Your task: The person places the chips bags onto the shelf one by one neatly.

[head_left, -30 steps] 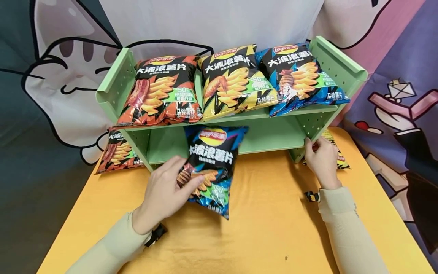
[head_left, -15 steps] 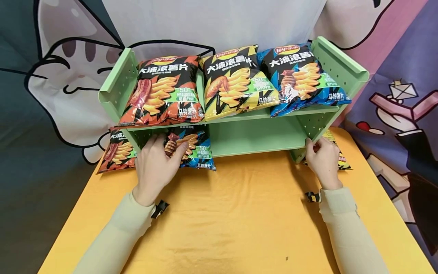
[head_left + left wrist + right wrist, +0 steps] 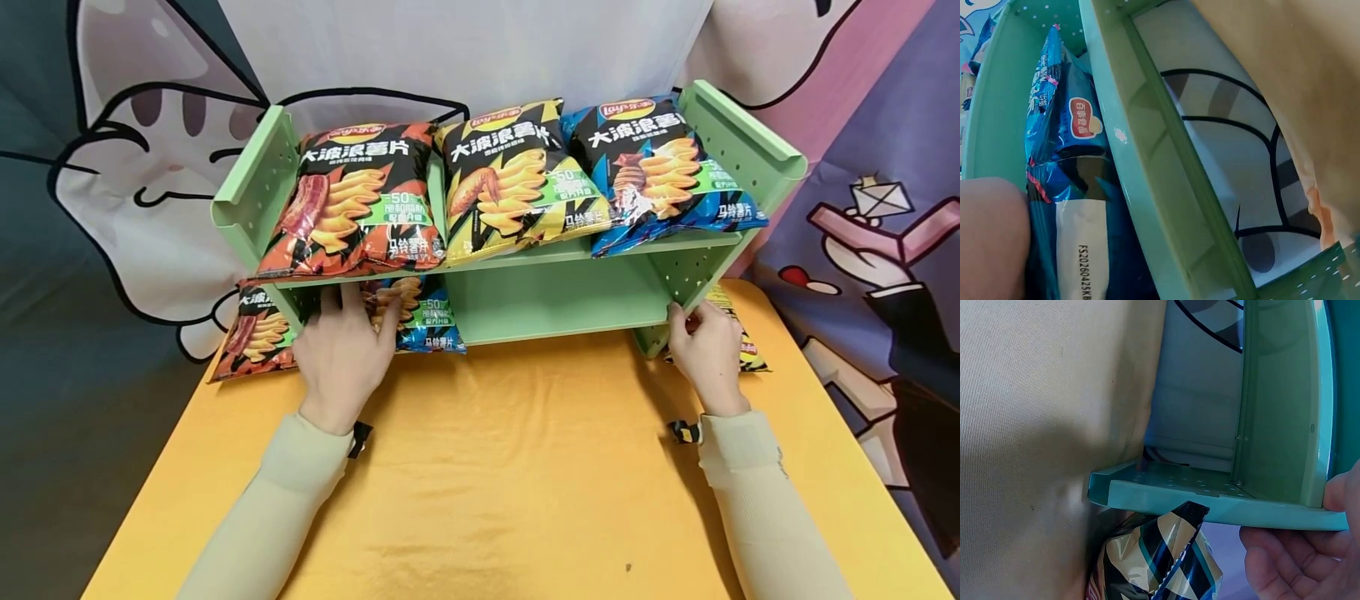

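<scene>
Partly hidden under the upper shelf, the left hand [image 3: 341, 367] lies over the left part of a blue Lay's chip bag [image 3: 433, 323] in the lower tier of a green perforated rack [image 3: 562, 300]. The thumb crosses the bag's front, but the fingertips are out of sight, so I cannot tell whether the hand grips it. The bag's top is covered by the shelf above, and its lower edge reaches past the shelf lip. From the left wrist, a white panel bears a printed code that the edge of the bag's visible side leaves incomplete.

The right hand [image 3: 708, 354] pinches the rack's lower right front corner, thumb and fingers on either side of the metal; the right wrist view cuts off part of it.

Above sit a red Lay's bag [image 3: 341, 200], a yellow Lay's bag [image 3: 517, 187] and a second blue Lay's bag [image 3: 660, 171], leaning back. On the yellow tablecloth [image 3: 510, 467], another red bag [image 3: 255, 337] is half concealed by the rack, and another yellow bag [image 3: 750, 350] by the right hand.
</scene>
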A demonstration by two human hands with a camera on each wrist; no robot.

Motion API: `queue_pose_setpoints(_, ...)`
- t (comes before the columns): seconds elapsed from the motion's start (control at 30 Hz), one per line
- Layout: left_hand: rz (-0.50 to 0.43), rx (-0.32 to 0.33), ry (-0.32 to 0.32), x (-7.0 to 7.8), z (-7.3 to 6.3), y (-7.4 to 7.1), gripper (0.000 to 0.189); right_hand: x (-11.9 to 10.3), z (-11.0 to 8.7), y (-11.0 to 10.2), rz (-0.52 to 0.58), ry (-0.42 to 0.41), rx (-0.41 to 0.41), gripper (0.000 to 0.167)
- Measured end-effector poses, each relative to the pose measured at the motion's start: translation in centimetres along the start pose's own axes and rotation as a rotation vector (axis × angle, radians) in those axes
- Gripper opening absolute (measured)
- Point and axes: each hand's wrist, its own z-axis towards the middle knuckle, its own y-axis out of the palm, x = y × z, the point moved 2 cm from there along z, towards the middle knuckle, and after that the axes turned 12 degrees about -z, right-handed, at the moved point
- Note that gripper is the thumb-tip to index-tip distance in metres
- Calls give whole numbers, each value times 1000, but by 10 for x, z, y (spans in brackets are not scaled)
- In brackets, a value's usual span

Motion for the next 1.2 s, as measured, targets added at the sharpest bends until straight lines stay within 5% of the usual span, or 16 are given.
queue_pose_setpoints(0.5, 140, -28, 35, 6, 3, 1, 67, -1, 2, 0, 1, -1, 0, 27)
queue_pose_setpoints(0.93, 108, -92, -38, 2, -2, -2, 73, 0, 1, 1, -1, 7, -6, 28)
queue_pose_setpoints(1.2, 72, -70, 22, 4, -10, -13, 69, 0, 0, 1, 1, 10, -6, 27)
